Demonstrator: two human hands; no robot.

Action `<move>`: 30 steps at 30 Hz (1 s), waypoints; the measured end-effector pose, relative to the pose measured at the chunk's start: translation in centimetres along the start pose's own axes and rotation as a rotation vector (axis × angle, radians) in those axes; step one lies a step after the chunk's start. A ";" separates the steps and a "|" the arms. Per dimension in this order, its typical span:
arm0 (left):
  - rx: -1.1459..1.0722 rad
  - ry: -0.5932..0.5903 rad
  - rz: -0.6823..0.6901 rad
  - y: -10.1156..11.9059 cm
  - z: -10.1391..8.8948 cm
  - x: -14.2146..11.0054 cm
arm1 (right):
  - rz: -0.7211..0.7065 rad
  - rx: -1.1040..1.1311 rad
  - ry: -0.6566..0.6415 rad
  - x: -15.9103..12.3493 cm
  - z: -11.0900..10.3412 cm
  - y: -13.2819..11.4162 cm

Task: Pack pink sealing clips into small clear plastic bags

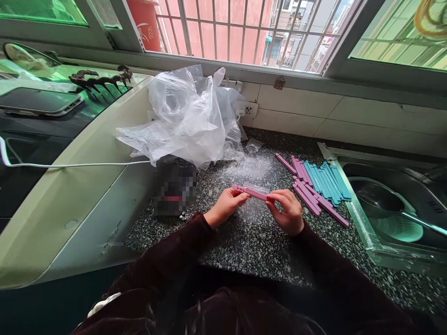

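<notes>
Person wore a v. dark maroon-brown long-sleeved top [223, 309], soft & velvety-looking. L sleeve [167, 253] & R sleeve [344, 274] matched: plain, roomy thru the forearm, narrowing to snug cuffs at the wrists. L cuff [205, 222] showed a redder tint w/ small folds. White patch [104, 303] showed nr the L elbow, material unclear. L hand [225, 207] & R hand [288, 214] were bare.

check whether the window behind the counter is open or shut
The window is open: its green-tinted panes stand off to either side, and the bars show untinted through the gap between them.
</notes>
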State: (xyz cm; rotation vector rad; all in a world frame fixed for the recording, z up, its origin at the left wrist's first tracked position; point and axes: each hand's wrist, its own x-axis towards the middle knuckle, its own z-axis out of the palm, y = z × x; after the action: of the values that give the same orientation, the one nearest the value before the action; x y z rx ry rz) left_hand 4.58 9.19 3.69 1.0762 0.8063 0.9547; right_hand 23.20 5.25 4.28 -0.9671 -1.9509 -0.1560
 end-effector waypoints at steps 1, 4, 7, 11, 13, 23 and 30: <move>0.003 0.003 0.001 0.0 0.0 0.0 | 0.006 0.001 -0.003 0.0 0.0 0.0; 0.020 0.003 0.012 0.1 0.0 -0.1 | 0.021 0.004 -0.010 -0.2 0.1 0.1; 0.044 -0.012 0.034 0.2 0.0 -0.2 | 0.024 -0.004 -0.009 -0.2 0.3 0.1; 0.056 -0.023 0.071 0.4 0.1 -0.2 | 0.039 0.002 -0.036 -0.3 0.4 0.1; 0.057 -0.015 0.075 0.4 0.1 -0.3 | 0.050 0.017 -0.053 -0.3 0.5 0.1; 0.121 -0.028 0.068 0.8 0.0 -0.3 | 0.101 0.073 -0.083 -0.5 0.7 0.3; 0.183 -0.049 0.085 0.8 -0.4 -0.3 | 0.085 0.064 -0.096 -0.5 0.8 0.3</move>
State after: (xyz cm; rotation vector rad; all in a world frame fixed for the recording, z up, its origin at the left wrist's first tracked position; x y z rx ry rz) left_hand 3.91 9.21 4.38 1.2962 0.8251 0.9349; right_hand 22.98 5.57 3.35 -1.0297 -1.9854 0.0006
